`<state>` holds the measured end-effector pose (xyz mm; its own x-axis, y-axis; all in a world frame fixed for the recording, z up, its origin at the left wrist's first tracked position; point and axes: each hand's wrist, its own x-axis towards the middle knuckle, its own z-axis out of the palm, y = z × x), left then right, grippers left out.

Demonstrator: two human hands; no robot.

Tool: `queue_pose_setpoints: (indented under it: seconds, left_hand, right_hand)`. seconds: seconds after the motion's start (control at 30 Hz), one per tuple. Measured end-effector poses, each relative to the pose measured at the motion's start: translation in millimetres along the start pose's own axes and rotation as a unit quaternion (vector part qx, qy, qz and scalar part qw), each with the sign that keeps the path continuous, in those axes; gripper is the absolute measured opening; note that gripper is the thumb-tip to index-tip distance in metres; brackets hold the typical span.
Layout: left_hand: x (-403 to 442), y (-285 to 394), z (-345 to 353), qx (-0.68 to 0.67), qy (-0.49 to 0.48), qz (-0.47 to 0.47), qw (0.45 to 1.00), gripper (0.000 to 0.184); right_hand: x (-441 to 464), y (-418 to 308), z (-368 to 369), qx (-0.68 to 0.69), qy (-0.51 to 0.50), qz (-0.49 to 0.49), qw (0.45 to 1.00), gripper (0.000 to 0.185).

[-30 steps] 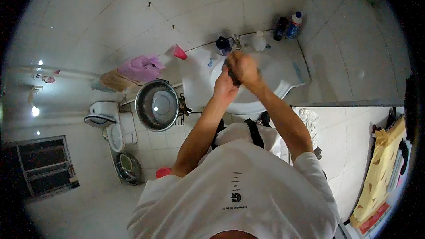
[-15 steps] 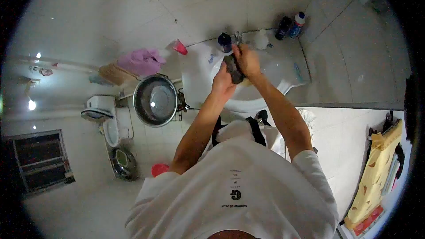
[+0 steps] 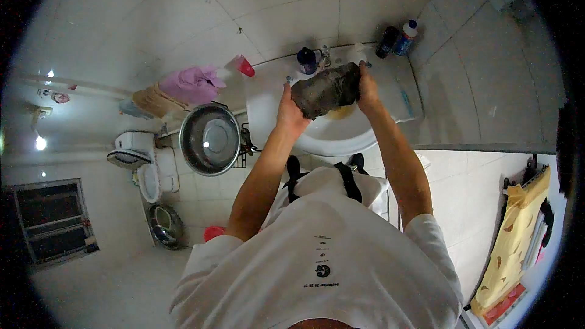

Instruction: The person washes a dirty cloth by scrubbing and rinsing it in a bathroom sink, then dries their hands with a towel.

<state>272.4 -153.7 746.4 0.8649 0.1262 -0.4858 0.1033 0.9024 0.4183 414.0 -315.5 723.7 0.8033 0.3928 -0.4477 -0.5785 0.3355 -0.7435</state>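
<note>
A dark grey-brown cloth (image 3: 326, 90), partly unfolded, is stretched between my two hands above the white washbasin (image 3: 268, 116). My left hand (image 3: 292, 113) grips its left edge, thumb pointing up. On the opposite edge my right hand (image 3: 367, 90) has hold of it, with the fingers partly hidden. Something yellowish (image 3: 342, 111) shows in the bowl beneath the cloth. Behind it stand the metal tap (image 3: 325, 55) and a dark blue container (image 3: 307, 60) on the basin's back ledge.
Two bottles, one black (image 3: 386, 42) and one blue and white (image 3: 406, 38), stand at the basin's back right corner. A red cup (image 3: 245, 66) is at its back left. Left of the basin sits a metal bowl (image 3: 186, 140), with purple cloth (image 3: 194, 84) behind it.
The cloth was bunched small between my closed hands; now it is opened wider. My hands have moved apart, the left to the left and the right to the right.
</note>
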Motion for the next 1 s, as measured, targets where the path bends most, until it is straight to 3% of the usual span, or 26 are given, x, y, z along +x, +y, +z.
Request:
queue_pose_setpoints:
  seconds: [0.1, 0.2, 0.3, 0.4, 0.5, 0.63, 0.73, 0.83, 0.9, 1.0]
  left_hand:
    - [10.5, 1.4, -4.8, 0.01, -0.008, -0.003, 1.0, 0.043]
    - [23.6, -2.5, -9.7, 0.026, -0.022, 0.003, 0.999, 0.037]
    - [30.8, -8.4, -10.8, 0.077, -0.068, 0.039, 0.994, 0.037]
    - [36.8, -9.7, -15.9, 0.104, -0.068, 0.039, 0.991, 0.039]
    - [41.7, -11.4, -23.5, 0.115, -0.054, 0.027, 0.991, 0.038]
    - [33.5, -12.6, -22.7, 0.177, -0.051, 0.086, 0.979, 0.037]
    - [26.5, -13.4, -23.1, 0.183, -0.039, 0.071, 0.98, 0.037]
    - [37.3, -12.8, -37.2, 0.129, -0.132, 0.002, 0.983, 0.04]
    - [42.1, -16.7, -45.8, 0.123, -0.103, -0.005, 0.987, 0.044]
    - [41.6, -22.6, -45.9, 0.135, -0.069, 0.026, 0.988, 0.045]
  right_hand:
    - [13.5, 9.8, -7.7, 0.036, -0.072, -0.012, 0.997, 0.046]
    - [10.9, 11.8, 4.5, -0.04, -0.043, 0.002, 0.998, 0.037]
    - [11.2, 22.2, 13.9, -0.142, -0.122, -0.124, 0.975, 0.039]
    - [13.2, 30.6, 18.5, -0.198, -0.091, -0.085, 0.972, 0.048]
    - [20.9, 37.8, 3.2, -0.407, -0.008, 0.017, 0.913, 0.06]
    - [20.1, 54.6, -4.2, -0.262, -0.021, -0.027, 0.964, 0.061]
    - [4.9, 37.5, 3.8, -0.224, -0.034, -0.05, 0.973, 0.057]
    - [-5.4, 21.2, 16.8, -0.216, -0.041, -0.045, 0.975, 0.052]
    - [-3.0, 19.4, 22.1, -0.194, -0.065, -0.066, 0.977, 0.049]
    - [-8.9, 10.5, 31.1, -0.143, -0.015, -0.024, 0.989, 0.047]
